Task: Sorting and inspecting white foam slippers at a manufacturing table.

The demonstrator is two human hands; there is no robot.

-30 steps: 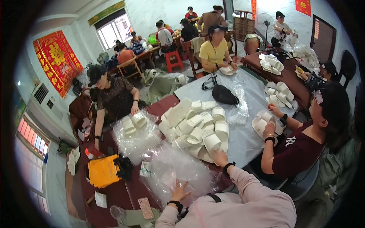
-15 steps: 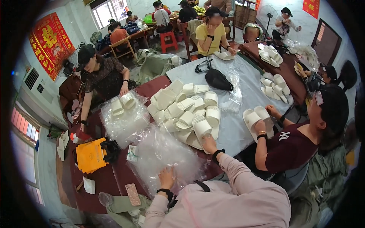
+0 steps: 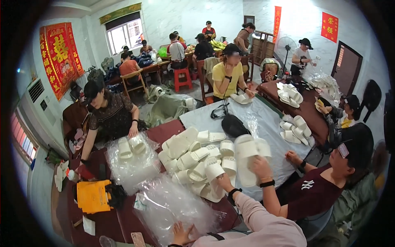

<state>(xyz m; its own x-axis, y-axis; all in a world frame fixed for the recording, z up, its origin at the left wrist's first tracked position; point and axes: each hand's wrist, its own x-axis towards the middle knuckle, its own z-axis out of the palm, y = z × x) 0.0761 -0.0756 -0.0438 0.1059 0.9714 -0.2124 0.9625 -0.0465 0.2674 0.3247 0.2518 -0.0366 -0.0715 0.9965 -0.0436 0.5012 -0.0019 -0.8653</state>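
Fingers of right hand (image 3: 225,182) are clamping a white slipper (image 3: 214,171) mid-frame, left hand (image 3: 181,234) spreading flat on plastic bags (image 3: 173,206) lower centre; slick film is risking slippage.

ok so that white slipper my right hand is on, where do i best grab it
Grip the white slipper across its strap end, which sticks up at the near edge of the slipper pile. Come from your own side, where the right hand already touches it; the far sides are probably hemmed in by other slippers.
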